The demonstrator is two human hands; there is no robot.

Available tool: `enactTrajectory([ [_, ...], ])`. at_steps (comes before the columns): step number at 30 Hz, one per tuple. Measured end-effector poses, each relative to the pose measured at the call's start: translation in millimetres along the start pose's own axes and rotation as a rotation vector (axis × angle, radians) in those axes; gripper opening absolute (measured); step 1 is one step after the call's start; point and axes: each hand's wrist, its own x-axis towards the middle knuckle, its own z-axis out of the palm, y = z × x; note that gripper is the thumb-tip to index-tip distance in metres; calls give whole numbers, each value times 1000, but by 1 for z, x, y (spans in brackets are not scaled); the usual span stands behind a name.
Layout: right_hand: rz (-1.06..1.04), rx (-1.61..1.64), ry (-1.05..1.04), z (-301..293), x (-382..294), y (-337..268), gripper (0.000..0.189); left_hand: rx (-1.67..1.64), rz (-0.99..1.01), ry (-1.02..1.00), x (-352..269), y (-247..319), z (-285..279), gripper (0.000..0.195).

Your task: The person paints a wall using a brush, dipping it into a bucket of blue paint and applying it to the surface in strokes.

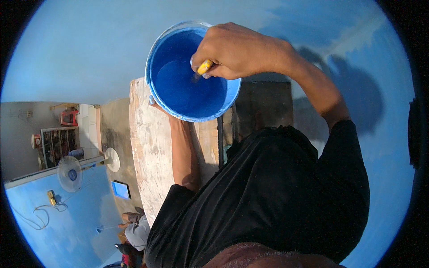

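A round bucket [150,87] with blue paint [187,92] inside is before me, at the upper middle of the view. My right hand [231,50] is over its right rim, closed around the yellow handle [205,67] of a paintbrush. The brush points down into the bucket; its tip is blurred, and whether it touches the paint I cannot tell. My left hand [157,103] is at the bucket's near left side, mostly hidden beneath it, with only part of the fingers and wrist showing. It seems to support the bucket, but the grip is hidden.
Below the bucket lies a pale, worn wooden board [152,150]. A blue-painted wall [100,50] rises beyond. At lower left are a pedestal fan [69,174], a blue paint tray [120,190] on the floor, and another person [137,232] near a partly painted wall.
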Motion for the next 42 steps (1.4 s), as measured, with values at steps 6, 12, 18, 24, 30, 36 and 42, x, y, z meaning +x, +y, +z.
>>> enactTrajectory([
  [6, -2, -176, 368, -9, -8, -3, 23, 41, 48, -25, 1, -4, 15, 108],
  [12, 17, -167, 633, -7, -26, -32, 16, -210, -53, 233, -11, 0, 6, 106],
  [18, 203, 525, 434, 0, -25, -42, 17, -41, -62, 63, -3, -2, -24, 109],
  [24, 253, 672, 483, 4, -11, -28, 18, -93, -111, 154, -4, 1, -47, 110],
  [30, 42, 87, 693, 5, -15, -10, 25, -232, -223, -200, -3, -8, -55, 112],
  [36, 44, -26, 747, -5, -44, -26, 24, -249, -141, -148, -13, -4, 4, 111],
  [42, 228, 745, 491, 20, -40, -29, 20, -175, -53, -6, -16, -1, -8, 103],
])
